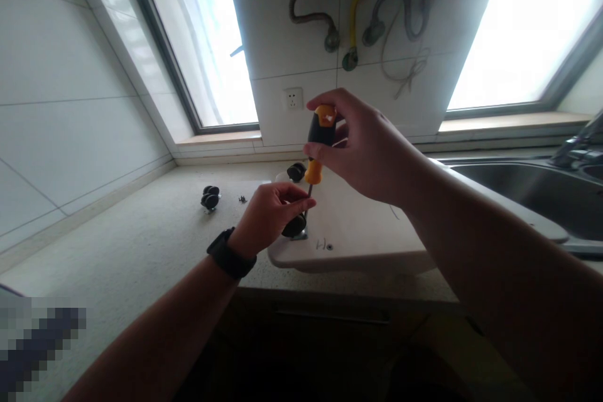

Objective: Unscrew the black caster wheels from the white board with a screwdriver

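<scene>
While my right hand (346, 138) curls round the screwdriver (322, 132) and my left hand (266, 210) pinches its shaft (310, 190) above a caster (294, 226), I should press squarely, turning slowly.

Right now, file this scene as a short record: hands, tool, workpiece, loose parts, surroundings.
Right hand: grips the screwdriver's handle
Left hand: fingertips at the lower shaft; whether they pinch it is unclear
Tool: yellow-and-black screwdriver, shaft pointing down
Workpiece: white panel on the countertop, with black casters at its left end
Loose parts: two casters and small screws, left of the panel
Surroundings: wall outlet behind, sink at right
</scene>
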The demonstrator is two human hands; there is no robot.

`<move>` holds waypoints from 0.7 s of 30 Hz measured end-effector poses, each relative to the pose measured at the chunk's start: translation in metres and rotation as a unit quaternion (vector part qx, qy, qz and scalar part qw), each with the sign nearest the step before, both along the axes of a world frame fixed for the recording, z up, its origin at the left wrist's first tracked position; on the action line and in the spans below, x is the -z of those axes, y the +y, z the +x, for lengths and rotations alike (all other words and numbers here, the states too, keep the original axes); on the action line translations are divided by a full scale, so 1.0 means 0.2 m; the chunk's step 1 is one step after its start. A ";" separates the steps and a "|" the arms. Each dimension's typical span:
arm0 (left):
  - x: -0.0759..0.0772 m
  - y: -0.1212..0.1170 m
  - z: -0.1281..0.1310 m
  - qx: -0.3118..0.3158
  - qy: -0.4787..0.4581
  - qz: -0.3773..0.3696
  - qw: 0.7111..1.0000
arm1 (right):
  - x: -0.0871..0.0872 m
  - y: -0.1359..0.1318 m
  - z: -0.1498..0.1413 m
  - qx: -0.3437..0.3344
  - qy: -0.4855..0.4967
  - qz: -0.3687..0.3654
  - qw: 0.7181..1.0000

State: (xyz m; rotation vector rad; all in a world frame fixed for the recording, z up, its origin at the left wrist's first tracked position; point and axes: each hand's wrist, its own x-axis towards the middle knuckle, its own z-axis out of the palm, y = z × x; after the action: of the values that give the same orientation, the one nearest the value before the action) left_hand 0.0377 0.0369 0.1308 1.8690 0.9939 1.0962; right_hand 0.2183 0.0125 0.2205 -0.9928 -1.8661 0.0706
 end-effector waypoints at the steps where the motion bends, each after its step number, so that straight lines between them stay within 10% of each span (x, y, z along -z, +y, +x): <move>1: 0.00 0.00 0.00 0.000 -0.003 0.000 1.000 | 0.00 0.00 0.00 0.000 0.002 0.002 1.000; 21: 0.04 0.07 -0.05 0.019 -0.019 0.020 0.999 | -0.05 0.00 0.10 0.032 0.143 0.092 0.985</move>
State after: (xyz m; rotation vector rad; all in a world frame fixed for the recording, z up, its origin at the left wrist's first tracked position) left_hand 0.0278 0.0519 0.1236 1.8858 0.9178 1.1324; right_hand 0.2388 0.0122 0.2310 -0.8661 -1.5469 0.0020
